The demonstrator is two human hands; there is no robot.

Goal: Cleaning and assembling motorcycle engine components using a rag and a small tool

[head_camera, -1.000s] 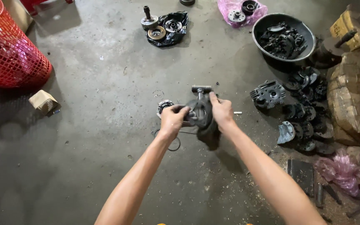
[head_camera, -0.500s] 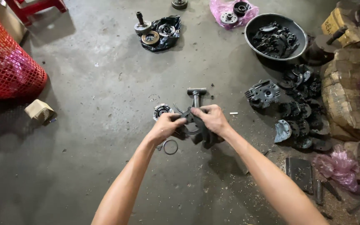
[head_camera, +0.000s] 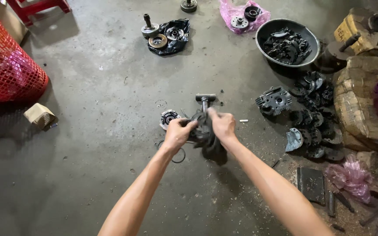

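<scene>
Gripping a dark metal part [head_camera: 204, 131] mid-frame, both hands, left [head_camera: 178, 133] and right [head_camera: 222, 126], clench its greasy, likely heavy, rigid body

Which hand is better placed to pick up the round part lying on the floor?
Probably the left hand: the round part lies just beyond it, while the right hand sits across the dark assembly both hands grip.

Two bare forearms enter from the bottom edge, lean and sinewy. No sleeves, gloves, watch or bands visible anywhere along them. Left hand [head_camera: 176, 133] and right hand [head_camera: 222, 125] both bare, no rings that can be made out. Knuckles and tendons show clearly. Upper arms and body out of frame.
</scene>
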